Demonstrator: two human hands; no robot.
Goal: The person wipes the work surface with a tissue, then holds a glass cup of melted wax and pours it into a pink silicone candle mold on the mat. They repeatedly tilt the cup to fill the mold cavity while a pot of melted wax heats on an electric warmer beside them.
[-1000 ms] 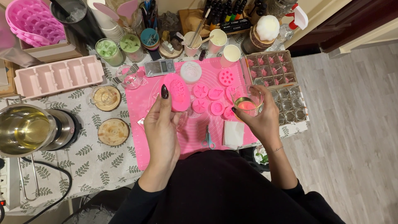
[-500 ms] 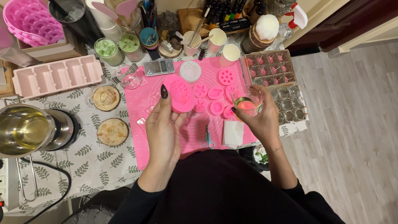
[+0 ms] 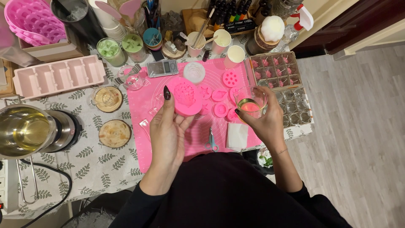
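leaf-patterned cloth covers the bench, and a bright pink silicone mat lies over its middle, likely to catch drips. on the mat sit several small pink moulds, with a little digital scale at the far edge. the left hand is closed around a round pink mould, lifted off the mat and tipped so its hollow faces up, thumb along its near side. the right hand grips a clear glass cup with pale yellow liquid low in it, held upright just beside the mould, so nothing spills. small scissors and a folded white cloth lie near the body. at the left edge a steel pot holds more yellow liquid, well apart from the hands.
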